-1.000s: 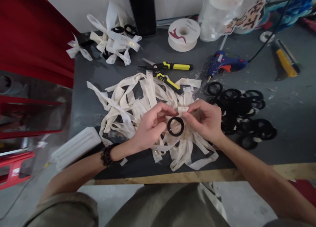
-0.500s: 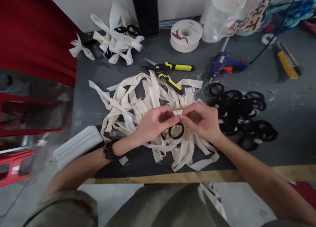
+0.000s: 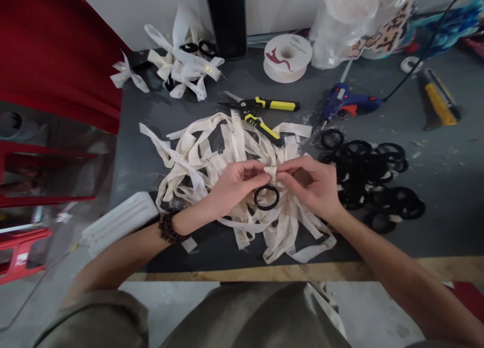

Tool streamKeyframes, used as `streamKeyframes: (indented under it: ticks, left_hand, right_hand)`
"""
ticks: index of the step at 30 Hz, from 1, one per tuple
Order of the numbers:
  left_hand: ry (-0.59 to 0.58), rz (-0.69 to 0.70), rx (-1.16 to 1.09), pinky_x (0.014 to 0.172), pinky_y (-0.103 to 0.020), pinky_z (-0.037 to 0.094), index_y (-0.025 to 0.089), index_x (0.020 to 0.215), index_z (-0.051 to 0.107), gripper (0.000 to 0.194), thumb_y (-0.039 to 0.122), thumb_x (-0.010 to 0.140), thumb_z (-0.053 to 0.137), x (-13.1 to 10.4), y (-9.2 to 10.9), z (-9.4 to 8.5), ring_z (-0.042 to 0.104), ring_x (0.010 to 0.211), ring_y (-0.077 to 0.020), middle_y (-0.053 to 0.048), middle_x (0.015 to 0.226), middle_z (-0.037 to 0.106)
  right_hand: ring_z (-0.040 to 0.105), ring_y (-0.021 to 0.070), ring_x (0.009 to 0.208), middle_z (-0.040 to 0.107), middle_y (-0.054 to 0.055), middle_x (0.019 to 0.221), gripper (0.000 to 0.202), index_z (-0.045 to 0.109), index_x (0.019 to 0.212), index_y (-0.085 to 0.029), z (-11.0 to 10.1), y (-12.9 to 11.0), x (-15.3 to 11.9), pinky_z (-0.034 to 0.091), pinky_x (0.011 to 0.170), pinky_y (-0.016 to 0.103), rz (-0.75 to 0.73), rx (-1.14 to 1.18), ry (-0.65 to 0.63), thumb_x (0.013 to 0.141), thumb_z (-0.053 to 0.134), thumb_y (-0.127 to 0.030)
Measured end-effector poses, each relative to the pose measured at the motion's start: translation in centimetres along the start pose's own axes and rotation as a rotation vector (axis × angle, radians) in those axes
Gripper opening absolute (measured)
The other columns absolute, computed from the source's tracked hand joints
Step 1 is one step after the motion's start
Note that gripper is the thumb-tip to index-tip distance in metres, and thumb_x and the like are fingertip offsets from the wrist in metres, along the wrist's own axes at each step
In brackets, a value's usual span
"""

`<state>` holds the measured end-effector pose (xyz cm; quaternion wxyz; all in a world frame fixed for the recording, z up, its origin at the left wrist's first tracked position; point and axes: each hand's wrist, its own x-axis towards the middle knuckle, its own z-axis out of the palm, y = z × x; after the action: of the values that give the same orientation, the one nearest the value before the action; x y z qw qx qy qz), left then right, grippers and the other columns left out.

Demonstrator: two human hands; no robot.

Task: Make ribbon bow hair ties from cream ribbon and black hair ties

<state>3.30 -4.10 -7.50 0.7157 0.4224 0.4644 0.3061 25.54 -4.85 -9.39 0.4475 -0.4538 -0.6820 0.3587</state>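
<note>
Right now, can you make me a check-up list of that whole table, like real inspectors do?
Surface: grey table, scattered with specks.
Work things: ribbon piece in the fingers; black ring just below; ribbon pile under the hands.
Clutter: snips, spool, bows, ring pile, knife.
Hands: left hand pinches the ribbon piece; right hand at its edge, grip unclear.
Cables: black cord from the glue gun.
Surroundings: pale wall behind.

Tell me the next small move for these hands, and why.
Probably press the short ribbon piece down with the right hand: its upper end sticks up beyond the left hand, whose thumb bears on it, the right fingertips are beside it, and the black ring shows just below.
</note>
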Motion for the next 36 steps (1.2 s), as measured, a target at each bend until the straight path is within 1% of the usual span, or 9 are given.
streamKeyframes:
  ticks: [3, 6, 11, 16, 20, 23, 28, 31, 36]
  left_hand:
    - [-0.011, -0.023, -0.008, 0.075, -0.025, 0.052, 0.018, 0.095, 0.077, 0.026, 0.037, 0.085, 0.092, 0.1, 0.1, 0.0, 0.064, 0.081, -0.0138, -0.002, 0.089, 0.070]
    - [-0.032, 0.021, 0.011, 0.076, -0.025, 0.053, 0.018, 0.099, 0.077, 0.027, 0.039, 0.088, 0.090, 0.0, -0.1, -0.1, 0.065, 0.082, -0.0140, -0.003, 0.091, 0.071]
    - [-0.056, 0.070, 0.084, 0.075, -0.023, 0.052, 0.018, 0.101, 0.080, 0.026, 0.038, 0.089, 0.091, -0.2, -0.6, -0.4, 0.066, 0.081, -0.0129, -0.002, 0.089, 0.071]
    - [-0.017, 0.089, 0.108, 0.067, -0.024, 0.049, 0.018, 0.096, 0.081, 0.031, 0.048, 0.090, 0.089, -0.1, -0.9, -0.5, 0.060, 0.073, -0.0123, -0.002, 0.083, 0.070]
    - [0.002, 0.090, 0.090, 0.067, -0.024, 0.049, 0.018, 0.093, 0.079, 0.034, 0.049, 0.088, 0.091, -0.1, -1.1, -0.4, 0.061, 0.073, -0.0125, -0.002, 0.081, 0.069]
    - [0.022, 0.101, 0.078, 0.067, -0.023, 0.049, 0.018, 0.091, 0.075, 0.034, 0.048, 0.087, 0.092, -0.2, -1.1, -0.3, 0.061, 0.073, -0.0119, -0.001, 0.082, 0.067]
    - [0.020, 0.150, 0.144, 0.063, -0.023, 0.045, 0.019, 0.089, 0.074, 0.029, 0.043, 0.091, 0.089, -0.5, -1.1, -0.2, 0.057, 0.069, -0.0116, 0.001, 0.077, 0.065]
    - [0.030, 0.187, 0.184, 0.063, -0.024, 0.045, 0.020, 0.090, 0.077, 0.024, 0.041, 0.091, 0.089, -0.5, -1.1, -0.1, 0.058, 0.070, -0.0125, -0.001, 0.081, 0.068]
    - [0.080, 0.194, 0.213, 0.064, -0.025, 0.048, 0.019, 0.088, 0.079, 0.025, 0.042, 0.088, 0.091, -0.4, -1.4, 0.1, 0.062, 0.072, -0.0134, -0.001, 0.081, 0.072]
  right_hand:
    - [0.073, 0.0153, 0.068, 0.084, 0.001, 0.083, 0.005, 0.083, 0.099, -0.024, -0.1, -0.1, 0.1, 0.057, 0.071, 0.031, -0.064, -0.041, -0.022, 0.097, 0.081, -0.028]
    - [0.073, 0.0160, 0.069, 0.083, 0.001, 0.082, 0.007, 0.083, 0.098, -0.023, -0.1, -0.1, 0.2, 0.058, 0.074, 0.033, -0.089, -0.066, -0.035, 0.096, 0.082, -0.030]
    - [0.073, 0.0148, 0.069, 0.083, 0.002, 0.083, 0.006, 0.084, 0.098, -0.023, 0.1, 0.0, 0.1, 0.056, 0.069, 0.029, -0.042, -0.013, -0.042, 0.096, 0.083, -0.029]
    - [0.075, 0.0166, 0.072, 0.084, 0.004, 0.087, 0.015, 0.085, 0.104, -0.022, 0.1, 0.3, -0.2, 0.058, 0.066, 0.029, 0.005, 0.004, -0.052, 0.095, 0.085, -0.034]
    - [0.074, 0.0157, 0.068, 0.083, 0.004, 0.085, 0.019, 0.084, 0.107, -0.021, 0.1, 0.4, -0.4, 0.057, 0.061, 0.027, 0.049, 0.043, -0.066, 0.094, 0.085, -0.035]
    - [0.072, 0.0151, 0.064, 0.082, 0.004, 0.079, 0.018, 0.085, 0.104, -0.021, 0.1, 0.3, -0.3, 0.055, 0.060, 0.027, 0.014, -0.007, -0.076, 0.094, 0.085, -0.035]
    - [0.071, 0.0140, 0.063, 0.080, 0.002, 0.074, 0.011, 0.084, 0.095, -0.021, 0.0, -0.3, -0.2, 0.055, 0.063, 0.028, -0.070, -0.082, -0.030, 0.092, 0.087, -0.031]
    - [0.069, 0.0130, 0.060, 0.078, 0.001, 0.072, 0.011, 0.082, 0.091, -0.020, 0.1, -0.4, -0.3, 0.053, 0.058, 0.026, -0.042, -0.056, -0.043, 0.090, 0.087, -0.029]
    - [0.066, 0.0106, 0.055, 0.075, -0.001, 0.068, 0.011, 0.077, 0.088, -0.019, 0.0, -0.5, -0.1, 0.049, 0.052, 0.022, 0.026, 0.047, -0.103, 0.089, 0.085, -0.026]
